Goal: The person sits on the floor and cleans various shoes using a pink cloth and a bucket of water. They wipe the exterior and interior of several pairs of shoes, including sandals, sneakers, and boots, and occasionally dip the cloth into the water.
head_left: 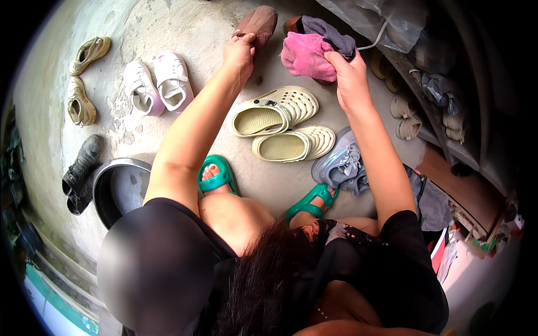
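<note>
My left hand (240, 55) is closed on one end of a brown shoe (259, 27), out at the far middle. To its right, my right hand (348, 75) grips a bunched pink cloth (307, 56). A dark grey cloth (330, 35) lies against the pink one, by the same fingers. Part of a second brown shoe (292, 25) shows behind the cloths, the rest hidden. Nearer to me, between my forearms, rests a pair of cream clogs, one clog (276, 115) beyond the other (294, 144).
White sneakers (172, 81) and worn beige shoes (83, 103) stand to the left. Black boots (83, 168) sit beside a dark basin (120, 185). Grey sneakers (341, 162) lie near my green sandal (314, 203). A rack (471, 154) with shoes lines the right side.
</note>
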Action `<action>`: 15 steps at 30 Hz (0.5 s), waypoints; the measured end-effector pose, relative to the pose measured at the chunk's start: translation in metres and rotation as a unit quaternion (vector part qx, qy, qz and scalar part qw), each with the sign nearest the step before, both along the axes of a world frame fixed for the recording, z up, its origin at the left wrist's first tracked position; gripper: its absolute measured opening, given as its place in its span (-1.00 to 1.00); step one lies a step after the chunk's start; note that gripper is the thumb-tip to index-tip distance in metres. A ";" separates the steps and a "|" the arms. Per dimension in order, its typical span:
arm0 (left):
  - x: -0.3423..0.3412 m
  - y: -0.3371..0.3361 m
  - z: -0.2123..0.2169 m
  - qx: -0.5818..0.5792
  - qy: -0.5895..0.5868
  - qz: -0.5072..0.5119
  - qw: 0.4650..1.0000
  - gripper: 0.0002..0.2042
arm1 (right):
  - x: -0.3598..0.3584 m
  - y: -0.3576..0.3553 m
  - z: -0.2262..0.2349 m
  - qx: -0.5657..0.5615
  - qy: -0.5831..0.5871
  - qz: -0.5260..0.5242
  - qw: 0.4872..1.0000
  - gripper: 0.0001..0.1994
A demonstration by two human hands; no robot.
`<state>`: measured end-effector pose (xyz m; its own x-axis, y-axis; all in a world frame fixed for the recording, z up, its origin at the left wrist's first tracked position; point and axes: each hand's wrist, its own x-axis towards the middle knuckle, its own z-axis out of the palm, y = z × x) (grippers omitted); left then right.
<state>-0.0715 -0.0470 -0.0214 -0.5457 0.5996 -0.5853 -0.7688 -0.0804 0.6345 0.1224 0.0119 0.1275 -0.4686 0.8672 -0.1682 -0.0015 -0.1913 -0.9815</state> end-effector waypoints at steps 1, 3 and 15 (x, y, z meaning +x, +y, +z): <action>0.001 -0.006 -0.001 0.021 0.010 -0.034 0.999 -0.84 | -0.008 0.000 0.004 0.067 -0.017 -0.010 0.998 -0.68; 0.010 -0.018 0.008 0.094 0.068 -0.103 0.988 -0.86 | -0.024 -0.003 -0.007 0.206 -0.100 0.027 0.973 -0.62; 0.025 -0.062 0.076 0.078 0.239 -0.215 0.944 -0.78 | -0.018 0.064 -0.065 0.405 -0.417 -0.027 0.813 -0.59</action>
